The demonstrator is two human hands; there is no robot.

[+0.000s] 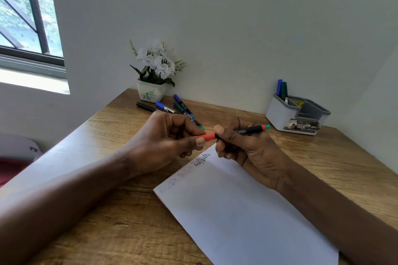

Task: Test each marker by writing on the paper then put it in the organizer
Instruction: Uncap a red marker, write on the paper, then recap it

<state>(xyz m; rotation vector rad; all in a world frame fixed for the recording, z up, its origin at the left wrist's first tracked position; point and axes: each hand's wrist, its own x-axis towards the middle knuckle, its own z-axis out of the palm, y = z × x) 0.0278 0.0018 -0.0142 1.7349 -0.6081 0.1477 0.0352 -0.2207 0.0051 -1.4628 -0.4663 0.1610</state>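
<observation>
I hold one marker (249,130) level above the far end of the paper (243,211). It has a black barrel and a red cap. My right hand (243,146) grips the black barrel. The fingers of my left hand (170,142) pinch the red cap (207,137), which sits on the barrel. The white sheet lies slanted on the wooden desk, with several words in different colours written along its left edge. The grey and white organizer (280,114) stands at the back right, with a blue and a green marker (282,89) upright in its rear compartment.
Several loose markers (183,107), blue, green and black, lie at the back of the desk (333,168) beyond my left hand. A white pot of white flowers (154,75) stands against the wall behind them. A window is at the upper left.
</observation>
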